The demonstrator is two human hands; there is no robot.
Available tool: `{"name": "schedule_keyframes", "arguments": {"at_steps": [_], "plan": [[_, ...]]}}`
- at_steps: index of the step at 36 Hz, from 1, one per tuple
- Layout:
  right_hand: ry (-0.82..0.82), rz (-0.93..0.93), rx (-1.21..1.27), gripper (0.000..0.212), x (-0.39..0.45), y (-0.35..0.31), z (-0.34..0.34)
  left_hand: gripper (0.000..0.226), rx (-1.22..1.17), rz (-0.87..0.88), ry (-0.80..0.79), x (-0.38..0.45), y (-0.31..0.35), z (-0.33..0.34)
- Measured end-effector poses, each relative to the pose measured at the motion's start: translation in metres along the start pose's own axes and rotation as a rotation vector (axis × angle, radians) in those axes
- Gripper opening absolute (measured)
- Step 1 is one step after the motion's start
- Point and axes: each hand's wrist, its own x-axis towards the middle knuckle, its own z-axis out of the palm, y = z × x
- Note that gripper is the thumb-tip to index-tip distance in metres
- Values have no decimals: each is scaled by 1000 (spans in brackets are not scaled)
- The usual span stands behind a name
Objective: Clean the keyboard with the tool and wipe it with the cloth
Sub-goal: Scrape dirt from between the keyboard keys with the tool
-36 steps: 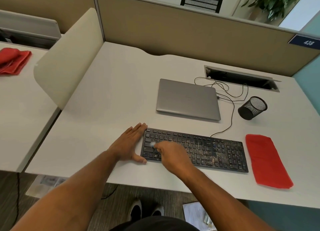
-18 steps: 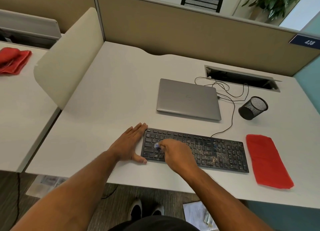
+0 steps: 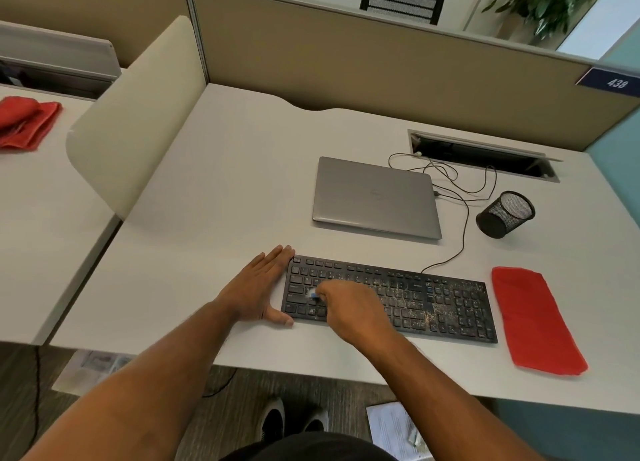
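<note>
A black keyboard (image 3: 446,305) lies near the desk's front edge, with pale dust and crumbs across its middle and right keys. My right hand (image 3: 349,310) is over the left-middle keys and pinches a small cleaning tool (image 3: 312,293) with a blue and white tip that touches the keys. My left hand (image 3: 258,289) lies flat on the desk with straight fingers against the keyboard's left end. A red cloth (image 3: 533,320) lies flat to the right of the keyboard.
A closed grey laptop (image 3: 375,197) sits behind the keyboard, with black cables (image 3: 450,180) running to a cable slot (image 3: 485,156). A black mesh cup (image 3: 505,215) lies tipped at the right. Another red cloth (image 3: 24,121) rests on the neighbouring desk.
My right hand has made small back-and-forth strokes with the tool over the left keys. The left hand and the keyboard have stayed in place.
</note>
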Motion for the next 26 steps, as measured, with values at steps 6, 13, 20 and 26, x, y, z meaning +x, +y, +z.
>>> {"name": "schedule_keyframes", "arguments": {"at_steps": [6,13,20,26], "plan": [[-23,71,-32,26,2,10,-8,148,-4,-2,-2,-1,0,0],[-24,-15,115,29,2,-12,3,148,10,0,-1,0,1,1],[-10,118,-100,30,-6,8,-5,147,7,5,5,-1,0,0],[16,80,109,25,-1,-2,-7,147,12,13,10,-1,-1,1]]}}
